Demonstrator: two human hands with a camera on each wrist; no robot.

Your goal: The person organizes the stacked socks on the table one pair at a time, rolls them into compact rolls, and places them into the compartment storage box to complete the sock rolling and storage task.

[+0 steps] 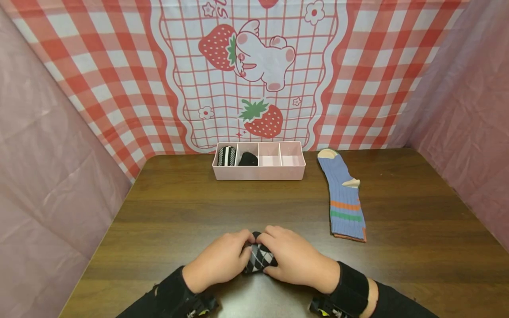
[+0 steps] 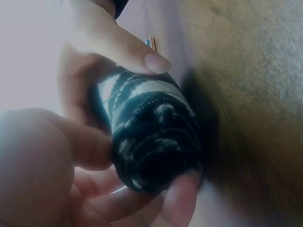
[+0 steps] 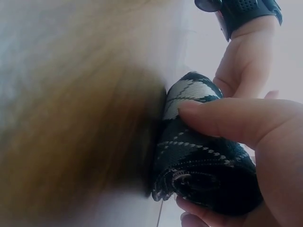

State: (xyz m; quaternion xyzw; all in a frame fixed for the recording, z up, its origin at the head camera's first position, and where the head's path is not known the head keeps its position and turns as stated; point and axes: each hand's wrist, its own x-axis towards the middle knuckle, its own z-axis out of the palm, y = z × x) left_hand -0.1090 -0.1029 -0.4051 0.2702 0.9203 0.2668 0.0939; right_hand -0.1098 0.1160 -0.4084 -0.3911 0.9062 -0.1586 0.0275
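Where the rolled argyle sock (image 1: 260, 257) sits, at the near part of the worktop (image 1: 191, 207), I see it grasped from both sides: the left hand (image 1: 220, 260) grips its left side, and the right hand (image 1: 296, 260) grips its right side. Well beyond it stands a pink tray (image 1: 260, 174) with four compartments; the two leftmost contain a striped roll (image 1: 227, 157) and a black roll (image 1: 248, 160). Right of the tray, a blue sock (image 1: 344, 193) lies flat.

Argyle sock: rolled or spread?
Rolled: the right wrist view shows the argyle sock coiled in layers at its end, held by the left hand and right hand.
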